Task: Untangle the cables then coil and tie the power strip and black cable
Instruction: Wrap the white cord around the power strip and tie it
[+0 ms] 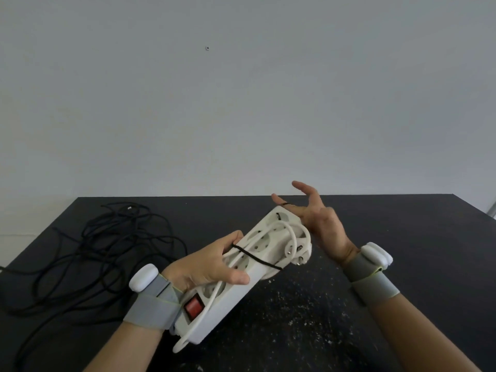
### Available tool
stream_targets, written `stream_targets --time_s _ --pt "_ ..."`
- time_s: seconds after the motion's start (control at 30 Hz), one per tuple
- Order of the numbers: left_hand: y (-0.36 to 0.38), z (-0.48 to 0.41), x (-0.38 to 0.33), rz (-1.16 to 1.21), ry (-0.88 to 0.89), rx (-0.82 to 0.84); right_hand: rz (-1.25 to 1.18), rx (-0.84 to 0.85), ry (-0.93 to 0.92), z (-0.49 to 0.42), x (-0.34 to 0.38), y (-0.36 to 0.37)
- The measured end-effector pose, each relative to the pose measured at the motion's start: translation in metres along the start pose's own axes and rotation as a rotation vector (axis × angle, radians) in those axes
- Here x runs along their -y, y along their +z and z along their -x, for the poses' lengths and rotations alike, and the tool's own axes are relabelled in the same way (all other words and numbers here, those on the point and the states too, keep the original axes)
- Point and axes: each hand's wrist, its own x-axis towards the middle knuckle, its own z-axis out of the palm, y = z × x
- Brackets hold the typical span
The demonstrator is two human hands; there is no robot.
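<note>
My left hand (212,264) grips the white power strip (236,294) around its middle and holds it above the table, tilted up to the right. Its white cord (284,232) is wound along the strip, the plug (299,252) lying at the upper end. A thin black band (257,260) crosses the strip and cord. My right hand (319,224) is at the strip's far end, fingers spread and mostly straight, with a thin black loop around one finger. The loose black cable (107,245) lies in a tangle on the table to the left.
The dark table (402,237) carries pale specks in front of me. A plain grey wall rises behind its far edge. Both wrists wear grey straps with white sensors.
</note>
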Motion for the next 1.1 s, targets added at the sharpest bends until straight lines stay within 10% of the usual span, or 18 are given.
stream_targets --time_s 0.43,0.63,0.77,1.1 --pt "0.002 -0.005 -0.009 0.188 0.097 -0.337 -0.098 0.243 0.232 0.009 -0.03 0.033" --pt "0.014 -0.017 -0.007 0.317 -0.134 -0.737 -0.075 -0.04 0.059 0.022 -0.044 0.065" --pt "0.022 -0.02 -0.006 0.402 -0.182 -0.695 0.345 -0.184 -0.012 0.022 -0.044 0.086" --pt "0.025 -0.02 -0.013 0.7 -0.179 -0.538 0.428 -0.181 -0.055 0.015 -0.038 0.092"
